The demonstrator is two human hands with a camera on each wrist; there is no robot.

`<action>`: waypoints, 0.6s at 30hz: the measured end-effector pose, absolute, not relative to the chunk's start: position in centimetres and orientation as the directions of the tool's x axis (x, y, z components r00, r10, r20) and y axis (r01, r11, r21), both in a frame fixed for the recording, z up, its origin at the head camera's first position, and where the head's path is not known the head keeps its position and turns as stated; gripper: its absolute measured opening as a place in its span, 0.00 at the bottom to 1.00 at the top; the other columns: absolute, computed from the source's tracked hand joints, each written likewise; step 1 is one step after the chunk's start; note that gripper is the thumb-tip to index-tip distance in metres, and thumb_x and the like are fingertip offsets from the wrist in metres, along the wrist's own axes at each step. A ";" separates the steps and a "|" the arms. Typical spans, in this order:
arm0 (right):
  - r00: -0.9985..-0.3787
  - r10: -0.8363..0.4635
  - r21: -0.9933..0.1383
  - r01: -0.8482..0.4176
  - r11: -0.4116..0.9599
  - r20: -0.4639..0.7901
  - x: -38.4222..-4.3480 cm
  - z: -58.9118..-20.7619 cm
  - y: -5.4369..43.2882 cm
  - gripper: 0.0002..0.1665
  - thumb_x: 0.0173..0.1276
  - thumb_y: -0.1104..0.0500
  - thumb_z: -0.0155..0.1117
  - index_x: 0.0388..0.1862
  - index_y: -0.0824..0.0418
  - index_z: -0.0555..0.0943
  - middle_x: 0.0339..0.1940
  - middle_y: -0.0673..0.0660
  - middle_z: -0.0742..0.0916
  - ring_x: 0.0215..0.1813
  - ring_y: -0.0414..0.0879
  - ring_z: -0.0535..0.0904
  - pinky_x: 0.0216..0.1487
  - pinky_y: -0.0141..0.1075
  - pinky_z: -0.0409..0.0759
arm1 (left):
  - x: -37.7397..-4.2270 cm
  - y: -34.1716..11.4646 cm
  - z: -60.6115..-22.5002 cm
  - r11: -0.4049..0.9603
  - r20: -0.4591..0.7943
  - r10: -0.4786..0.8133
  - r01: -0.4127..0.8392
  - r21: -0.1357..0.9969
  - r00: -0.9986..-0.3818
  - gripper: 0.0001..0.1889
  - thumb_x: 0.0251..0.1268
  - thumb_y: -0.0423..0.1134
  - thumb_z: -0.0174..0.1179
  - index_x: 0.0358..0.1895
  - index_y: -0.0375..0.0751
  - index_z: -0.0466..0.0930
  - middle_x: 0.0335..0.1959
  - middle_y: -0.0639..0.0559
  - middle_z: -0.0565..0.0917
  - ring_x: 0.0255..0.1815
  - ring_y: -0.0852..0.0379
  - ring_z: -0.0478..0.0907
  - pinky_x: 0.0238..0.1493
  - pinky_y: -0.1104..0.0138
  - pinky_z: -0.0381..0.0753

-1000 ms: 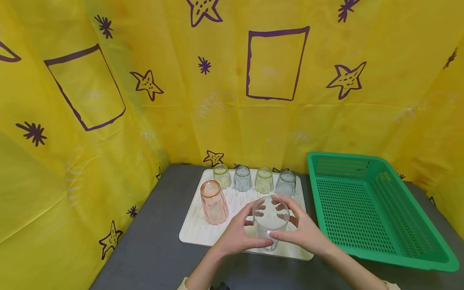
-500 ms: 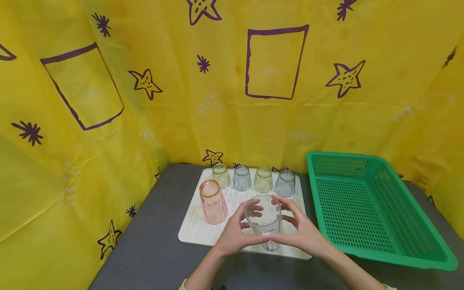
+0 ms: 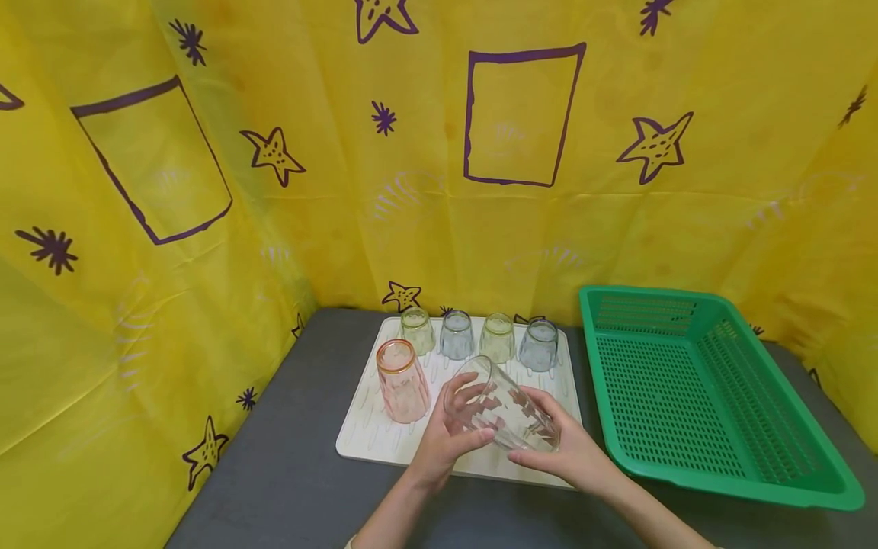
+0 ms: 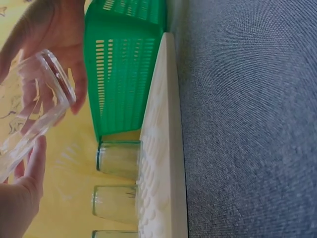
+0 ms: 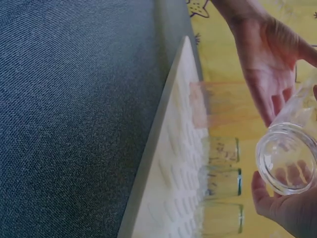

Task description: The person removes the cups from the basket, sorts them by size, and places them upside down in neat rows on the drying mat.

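Both hands hold a clear glass tumbler (image 3: 511, 402) above the front of a white ridged tray (image 3: 361, 435). It lies tilted, its mouth up to the left and its base down to the right. My left hand (image 3: 437, 441) is around the mouth end, thumb along the near side. Around the base end, my right hand (image 3: 575, 450) keeps its thumb below and fingers behind. The right wrist view shows the round base of the tumbler (image 5: 286, 159) face on. A pink tumbler with an orange rim (image 3: 403, 389) stands on the tray to the left.
Along the tray's back edge stand small tinted glasses in a row: green (image 3: 417, 332), blue (image 3: 456, 337), green (image 3: 497, 341) and blue (image 3: 539, 348). A green perforated basket (image 3: 744, 492) sits to the right on the dark grey table (image 3: 274, 457). Yellow patterned cloth (image 3: 343, 229) hangs behind and at the left.
The clear tumbler has gone from nearly upright to strongly tilted, its mouth swinging left. My right hand has shifted towards its base; my left stays near the mouth.
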State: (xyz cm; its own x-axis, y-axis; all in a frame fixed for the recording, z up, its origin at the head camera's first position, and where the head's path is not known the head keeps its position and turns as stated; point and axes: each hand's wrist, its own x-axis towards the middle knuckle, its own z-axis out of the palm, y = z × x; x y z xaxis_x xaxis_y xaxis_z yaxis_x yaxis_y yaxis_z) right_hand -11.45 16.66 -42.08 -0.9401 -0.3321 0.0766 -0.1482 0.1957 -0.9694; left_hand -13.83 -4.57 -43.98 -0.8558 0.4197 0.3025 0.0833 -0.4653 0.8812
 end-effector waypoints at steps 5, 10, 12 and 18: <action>-0.942 -0.327 -0.961 -0.160 0.225 0.080 -11.4 -42.0 16.8 0.45 0.56 0.59 0.76 0.70 0.56 0.64 0.64 0.63 0.74 0.57 0.63 0.76 0.50 0.44 0.79 | -13.9 -4.9 -44.1 -0.448 0.299 0.447 0.078 0.891 -0.843 0.39 0.59 0.30 0.66 0.70 0.38 0.53 0.68 0.33 0.64 0.66 0.43 0.68 0.57 0.55 0.77; -0.930 -0.329 -0.902 -0.275 0.333 0.163 -11.5 -41.8 17.5 0.45 0.54 0.53 0.79 0.68 0.53 0.66 0.61 0.58 0.76 0.55 0.52 0.77 0.50 0.40 0.80 | -14.2 -6.1 -43.7 -0.376 0.283 0.479 0.098 0.922 -0.831 0.43 0.58 0.33 0.68 0.73 0.43 0.50 0.70 0.33 0.61 0.69 0.42 0.65 0.60 0.57 0.74; -0.923 -0.325 -0.848 -0.336 0.409 0.208 -11.5 -41.6 17.9 0.46 0.51 0.50 0.80 0.67 0.49 0.68 0.60 0.52 0.77 0.55 0.47 0.76 0.51 0.40 0.79 | -14.4 -6.7 -43.3 -0.329 0.282 0.493 0.124 0.936 -0.823 0.46 0.57 0.33 0.69 0.75 0.44 0.49 0.70 0.35 0.61 0.69 0.41 0.64 0.61 0.56 0.73; -0.865 -0.388 -0.659 -0.496 0.565 0.318 -11.3 -40.5 18.8 0.48 0.45 0.49 0.83 0.66 0.44 0.70 0.59 0.42 0.75 0.57 0.39 0.70 0.50 0.41 0.77 | -14.3 -7.9 -42.0 -0.069 0.185 0.551 0.177 0.982 -0.814 0.47 0.51 0.38 0.73 0.74 0.59 0.55 0.67 0.47 0.67 0.65 0.47 0.68 0.58 0.58 0.76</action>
State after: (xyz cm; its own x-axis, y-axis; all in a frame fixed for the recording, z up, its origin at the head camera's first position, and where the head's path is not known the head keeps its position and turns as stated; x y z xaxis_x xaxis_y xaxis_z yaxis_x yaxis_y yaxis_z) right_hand -11.31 18.76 -40.54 -0.8650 -0.3883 0.3177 -0.4959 0.5654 -0.6590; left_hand -14.29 -7.93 -41.99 -0.8138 0.5508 0.1851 0.1766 -0.0690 0.9819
